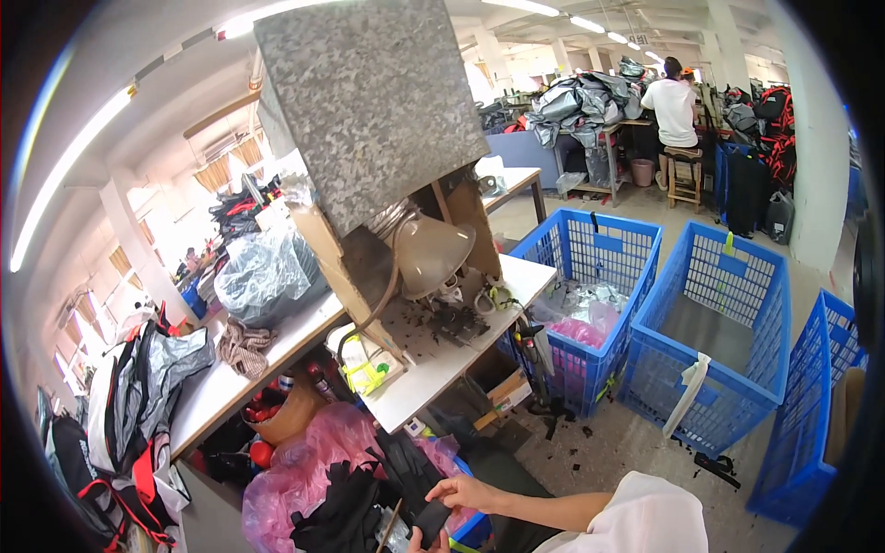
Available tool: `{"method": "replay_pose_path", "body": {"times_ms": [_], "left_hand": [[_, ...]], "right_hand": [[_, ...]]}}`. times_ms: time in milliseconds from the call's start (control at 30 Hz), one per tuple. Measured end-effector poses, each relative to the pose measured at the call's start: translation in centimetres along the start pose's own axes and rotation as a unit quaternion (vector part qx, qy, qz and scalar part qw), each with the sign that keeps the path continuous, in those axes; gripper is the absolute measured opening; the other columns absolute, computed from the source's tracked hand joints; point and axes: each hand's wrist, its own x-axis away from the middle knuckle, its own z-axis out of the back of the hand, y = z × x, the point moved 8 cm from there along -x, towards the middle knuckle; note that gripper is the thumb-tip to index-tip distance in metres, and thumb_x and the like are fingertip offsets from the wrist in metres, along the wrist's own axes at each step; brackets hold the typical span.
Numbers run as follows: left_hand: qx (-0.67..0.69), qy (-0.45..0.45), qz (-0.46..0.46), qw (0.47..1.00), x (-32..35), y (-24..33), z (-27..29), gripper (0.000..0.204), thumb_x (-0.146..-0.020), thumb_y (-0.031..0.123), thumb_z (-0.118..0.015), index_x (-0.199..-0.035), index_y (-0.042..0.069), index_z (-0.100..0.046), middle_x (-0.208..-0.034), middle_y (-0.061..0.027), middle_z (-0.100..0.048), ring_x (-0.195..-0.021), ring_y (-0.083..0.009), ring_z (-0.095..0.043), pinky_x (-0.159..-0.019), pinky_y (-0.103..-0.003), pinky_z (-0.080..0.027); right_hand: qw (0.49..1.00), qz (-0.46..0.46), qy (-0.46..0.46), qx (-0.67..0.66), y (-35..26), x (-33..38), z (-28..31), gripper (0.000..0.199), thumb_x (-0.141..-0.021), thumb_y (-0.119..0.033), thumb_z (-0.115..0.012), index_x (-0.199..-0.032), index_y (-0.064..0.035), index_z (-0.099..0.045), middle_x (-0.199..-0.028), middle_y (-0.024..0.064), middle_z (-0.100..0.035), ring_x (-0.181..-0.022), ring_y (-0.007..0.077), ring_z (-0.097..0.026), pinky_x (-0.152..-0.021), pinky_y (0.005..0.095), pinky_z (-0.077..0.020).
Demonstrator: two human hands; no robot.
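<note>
Low in the head view, a small piece of black fabric (430,521) is held between my two hands. My right hand (461,493) reaches in from the right and pinches its upper edge with thumb and fingers. Only the fingertips of my left hand (426,546) show at the bottom rim, closed on the lower end of the same piece. Beside the hands lie black fabric pieces (334,502) on a pink plastic bag (277,479). Part of a blue container (475,533) shows just behind my right hand.
Ahead is a white worktable (429,392) with a metal-hooded box (369,101) and black scraps. Blue crates (705,387) stand on the right. Grey, black and red bags (138,405) are heaped at left. Farther back, a person (671,111) in white works beside piled grey material.
</note>
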Motion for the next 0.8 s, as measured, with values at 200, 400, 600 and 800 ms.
{"method": "replay_pose_path", "body": {"times_ms": [200, 400, 600, 800], "left_hand": [[-0.393, 0.109, -0.123, 0.905, -0.5, 1.8, -1.7, 0.033, -0.082, 0.019, -0.062, -0.105, -0.003, -0.053, -0.093, -0.0150, -0.061, -0.078, -0.0270, -0.062, -0.069, -0.034, -0.054], [-0.390, 0.105, -0.131, 0.905, -2.7, 0.3, -1.8, 0.024, -0.081, 0.021, -0.063, -0.097, 0.005, -0.055, -0.086, -0.0108, -0.060, -0.073, -0.0226, -0.060, -0.061, -0.030, -0.051], [-0.665, 0.062, -0.398, 0.629, -3.4, 2.7, -4.2, 0.040, -0.070, 0.008, -0.074, -0.103, -0.002, -0.053, -0.085, -0.0051, -0.054, -0.072, -0.0126, -0.049, -0.065, -0.027, -0.044], [-0.688, -0.015, -0.346, 0.638, -5.0, -2.8, -7.1, 0.034, -0.076, 0.009, -0.068, -0.103, -0.007, -0.056, -0.092, -0.0090, -0.060, -0.083, -0.0147, -0.057, -0.073, -0.026, -0.047]], "right_hand": [[0.983, 0.009, -0.078, 0.165, -4.3, 2.2, -0.4, 0.013, -0.076, -0.004, -0.054, -0.088, -0.0014, -0.056, -0.064, 0.0027, -0.055, -0.048, 0.0081, -0.051, -0.045, 0.0194, -0.0394], [0.946, 0.130, 0.038, 0.295, -5.0, 2.9, 2.1, 0.012, -0.074, -0.003, -0.053, -0.085, -0.0014, -0.056, -0.061, 0.0063, -0.056, -0.055, 0.0151, -0.056, -0.050, 0.0263, -0.0428], [0.816, 0.227, 0.215, 0.486, -8.9, 6.2, 2.7, 0.010, -0.074, -0.007, -0.053, -0.083, -0.0031, -0.057, -0.072, 0.0109, -0.059, -0.072, 0.0283, -0.060, -0.063, 0.0369, -0.0468], [0.809, 0.225, 0.249, 0.483, -7.8, 7.0, 2.8, 0.009, -0.075, -0.010, -0.054, -0.080, -0.0034, -0.059, -0.081, 0.0107, -0.060, -0.077, 0.0289, -0.059, -0.066, 0.0377, -0.0468]]}}
